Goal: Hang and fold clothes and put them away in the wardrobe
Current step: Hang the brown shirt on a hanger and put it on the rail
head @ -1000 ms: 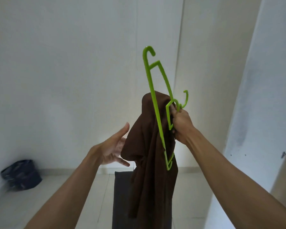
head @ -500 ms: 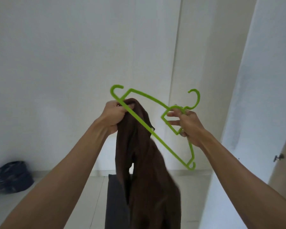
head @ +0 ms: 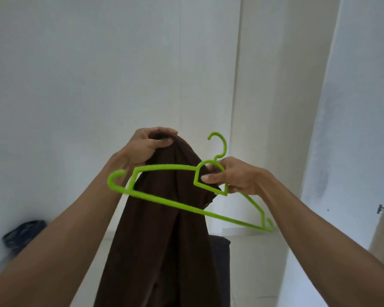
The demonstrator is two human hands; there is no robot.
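Holding the green hanger [head: 175,202] out at chest height, roughly level, with the brown garment [head: 164,229] draped down behind it. The right hand [head: 235,177] has its fingers [head: 211,178] pinching the little triangle just under the hanger's hook, which I'd guess is to keep the frame steady and the hook free. The left hand [head: 145,147] sits above the hanger's left end, fingers curled over a bunched top edge of the garment, probably to lift it so it can be worked onto the hanger. The cloth hangs straight down below the hanger, in front of a dark piece of furniture [head: 220,262]. No brand, label or writing readable anywhere on the hanger or the cloth.
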